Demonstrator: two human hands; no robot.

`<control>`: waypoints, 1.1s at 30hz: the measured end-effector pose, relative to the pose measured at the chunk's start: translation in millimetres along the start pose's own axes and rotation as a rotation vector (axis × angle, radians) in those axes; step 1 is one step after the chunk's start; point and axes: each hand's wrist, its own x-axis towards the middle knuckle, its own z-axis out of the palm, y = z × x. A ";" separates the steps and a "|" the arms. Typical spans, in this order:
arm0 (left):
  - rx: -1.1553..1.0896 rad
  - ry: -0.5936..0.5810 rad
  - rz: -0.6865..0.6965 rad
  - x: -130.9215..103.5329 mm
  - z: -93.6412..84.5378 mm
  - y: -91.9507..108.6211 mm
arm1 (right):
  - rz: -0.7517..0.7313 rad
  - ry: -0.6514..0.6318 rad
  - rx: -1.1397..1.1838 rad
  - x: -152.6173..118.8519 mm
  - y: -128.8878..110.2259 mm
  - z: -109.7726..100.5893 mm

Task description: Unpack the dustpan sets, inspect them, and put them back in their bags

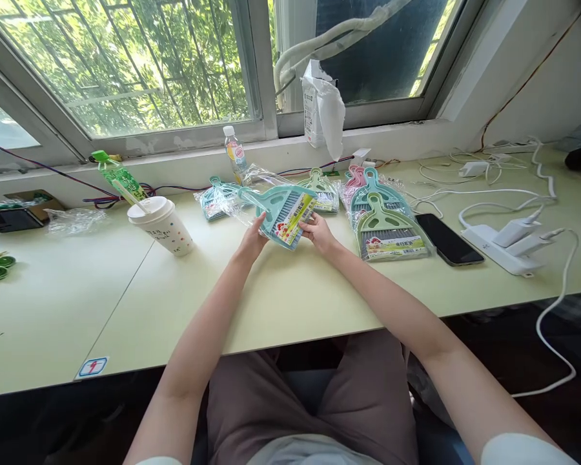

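Observation:
Between both hands, a mint-green mini dustpan and brush set with a yellow-green label is held tilted above the table. Clear plastic wrap trails off its handle end to the upper left. My left hand grips its lower left side, thumb on the front. At the label's right end, my right hand pinches the edge; some fingers are hidden behind it. Behind lie another mint-green set and a green set, both in clear wrap. On the right, wrapped sets overlap, with a green one in front.
A lidded paper cup with a straw stands left, near a green-capped bottle. A small bottle stands by the sill. To the right lie a black phone and a white power strip with cables. The table's front edge is near my lap.

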 end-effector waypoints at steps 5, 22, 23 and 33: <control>-0.018 0.062 -0.023 1.6 -1.5 -1.9 | 0.004 -0.016 -0.002 -2.1 5.3 4.5; -0.113 -0.012 0.017 -7.6 21.7 -21.4 | -0.043 0.119 0.087 -8.1 3.5 10.2; -0.107 -0.026 -0.013 -9.8 22.4 -22.0 | -0.057 0.132 0.087 -9.1 3.2 10.2; -0.002 -0.170 0.033 -16.6 32.2 -25.8 | -0.094 0.171 0.129 -13.1 -1.2 12.0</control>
